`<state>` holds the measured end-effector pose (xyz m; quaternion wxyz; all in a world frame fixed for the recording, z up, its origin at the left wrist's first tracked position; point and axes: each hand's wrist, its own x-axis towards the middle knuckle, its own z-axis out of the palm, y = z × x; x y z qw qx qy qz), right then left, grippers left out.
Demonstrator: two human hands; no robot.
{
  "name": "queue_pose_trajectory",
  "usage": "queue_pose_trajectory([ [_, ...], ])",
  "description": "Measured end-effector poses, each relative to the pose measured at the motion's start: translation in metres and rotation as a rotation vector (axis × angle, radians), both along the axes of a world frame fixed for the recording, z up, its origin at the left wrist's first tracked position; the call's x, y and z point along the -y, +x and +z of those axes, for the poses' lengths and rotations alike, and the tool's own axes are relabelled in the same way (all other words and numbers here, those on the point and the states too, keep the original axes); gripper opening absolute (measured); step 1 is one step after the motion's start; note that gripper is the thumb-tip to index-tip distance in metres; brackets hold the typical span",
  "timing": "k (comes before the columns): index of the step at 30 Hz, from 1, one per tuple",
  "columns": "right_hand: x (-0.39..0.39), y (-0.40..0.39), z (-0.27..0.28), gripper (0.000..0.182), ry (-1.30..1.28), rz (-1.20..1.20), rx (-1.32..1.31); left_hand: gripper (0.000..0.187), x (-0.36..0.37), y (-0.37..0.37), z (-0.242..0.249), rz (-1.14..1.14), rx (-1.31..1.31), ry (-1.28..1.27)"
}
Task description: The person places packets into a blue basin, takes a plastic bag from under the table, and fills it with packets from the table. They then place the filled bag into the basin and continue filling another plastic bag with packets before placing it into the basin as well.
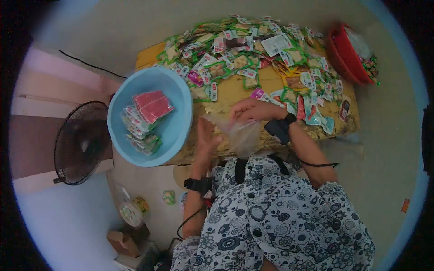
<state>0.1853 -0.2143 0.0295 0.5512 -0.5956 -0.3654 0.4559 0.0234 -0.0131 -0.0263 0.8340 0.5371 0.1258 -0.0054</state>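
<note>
A clear plastic bag (pixel 245 137) hangs in front of my body at the near edge of the yellow table (pixel 228 97). My right hand (pixel 257 110) is closed on the upper part of the bag, its fingers bent over the film. On the bag's other side is my left hand (pixel 207 134), pointing up with the thumb toward the bag. The bag's thin edge reaches its fingertips, but blur hides whether they grip it. Just beyond my right hand lie small food packets (pixel 289 95), some purple and some green-edged.
A heap of packets (pixel 239 58) covers the table's far side. At left, a light-blue basin (pixel 185 135) holds stacked packets and a pink-red bundle (pixel 153 106). Red baskets (pixel 340 56) stand at the far right. A black fan (pixel 83 142) is beside the basin.
</note>
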Motion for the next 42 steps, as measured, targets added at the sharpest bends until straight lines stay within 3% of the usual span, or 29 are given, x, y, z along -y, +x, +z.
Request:
queue_pose_trajectory([
  [2,-0.005,0.006,-0.011,0.025,-0.023,0.08,0.068,0.07,-0.006,0.006,0.005,-0.115,0.132,0.26],
  [4,-0.009,0.004,-0.005,0.026,-0.029,0.01,-0.005,0.057,-0.017,0.013,0.001,-0.23,0.182,0.45],
  [7,-0.007,0.002,0.006,0.032,-0.217,-0.095,-0.022,0.03,-0.025,0.015,0.001,-0.172,-0.15,0.37],
  [11,0.026,0.006,-0.021,0.047,-0.479,-0.111,0.227,0.035,-0.027,0.006,-0.018,0.006,-0.23,0.508],
  [14,0.053,0.014,-0.084,0.049,-0.346,-0.08,0.638,0.034,-0.026,0.001,-0.016,0.09,-0.285,0.54],
  [16,0.052,0.012,-0.088,0.045,-0.418,-0.292,0.642,0.037,-0.038,-0.001,-0.032,0.015,-0.348,0.604],
  [20,0.035,0.006,-0.09,0.036,-0.511,-0.723,0.653,0.046,-0.042,0.002,-0.053,0.084,-0.272,0.925],
  [23,0.021,0.009,-0.093,0.027,-0.653,-0.828,0.941,0.052,-0.04,0.007,-0.052,0.032,-0.333,1.14],
  [25,0.018,0.004,-0.09,0.025,-0.539,-0.842,1.041,0.058,-0.037,0.01,-0.047,-0.017,-0.434,1.259],
  [26,0.016,-0.004,-0.09,0.025,-0.481,-0.844,1.087,0.056,-0.039,0.006,-0.061,0.057,-0.341,1.312],
  [29,0.022,-0.042,-0.082,0.029,-0.341,-0.425,0.973,0.051,-0.038,-0.006,-0.095,0.177,-0.07,1.439],
  [31,0.027,-0.065,-0.091,0.033,-0.26,-0.24,1.014,0.05,-0.035,-0.004,-0.073,0.129,0.087,1.507],
  [34,0.029,-0.071,-0.085,0.038,-0.357,0.048,1.023,0.079,-0.039,-0.006,-0.054,-0.061,-0.111,1.6],
  [35,0.029,-0.072,-0.081,0.039,-0.429,0.143,1.016,0.079,-0.04,-0.007,-0.047,-0.145,-0.177,1.555],
  [37,0.025,-0.072,-0.087,0.038,-0.505,0.13,0.916,0.08,-0.036,-0.002,-0.016,-0.32,-0.292,1.455],
  [40,0.023,-0.073,-0.088,0.04,-0.556,0.174,0.926,0.08,-0.022,-0.017,0.034,-0.223,-0.131,1.684],
  [42,0.02,-0.074,-0.087,0.045,-0.562,0.195,0.947,0.078,-0.018,-0.02,0.063,-0.174,0.097,1.707],
])
